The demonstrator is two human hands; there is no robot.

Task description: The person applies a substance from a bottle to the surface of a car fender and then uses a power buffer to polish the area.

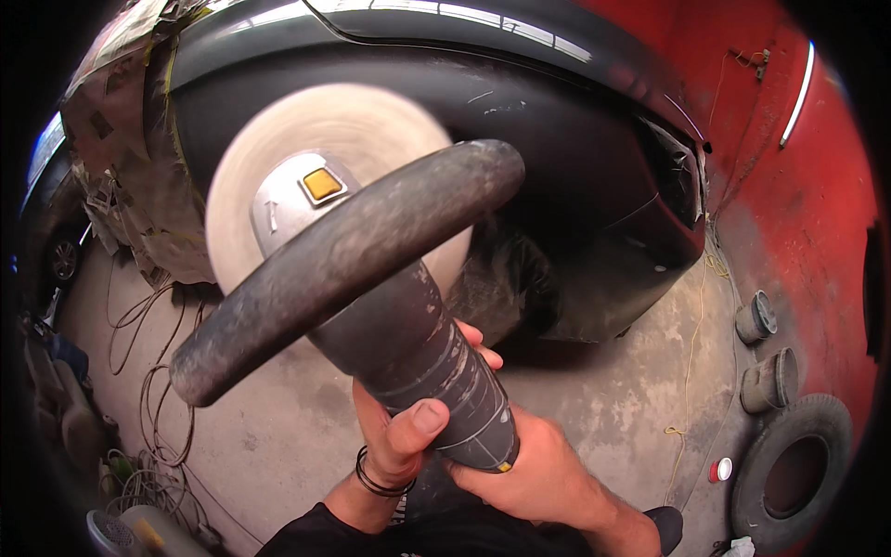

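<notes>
I hold a dark rotary polisher (371, 325) with a curved loop handle (278, 311), a silver head with a yellow button (322, 186) and a round, pale pad (390, 121) blurred at its rim. My left hand (399, 427) grips the underside of the body, thumb in front and fingertips showing at the far side. My right hand (529, 464) is wrapped round the rear end. Beyond the polisher is a dark, matte car body panel (585, 139); whether the pad touches it is unclear.
Masking paper (130, 186) covers the car's left part. Cables and hoses (153, 390) lie on the concrete floor (603, 418) at left. At right are a red wall (807, 232), two buckets (768, 381), a tire (756, 492) and a small can (720, 470). Another vehicle wheel (65, 258) shows far left.
</notes>
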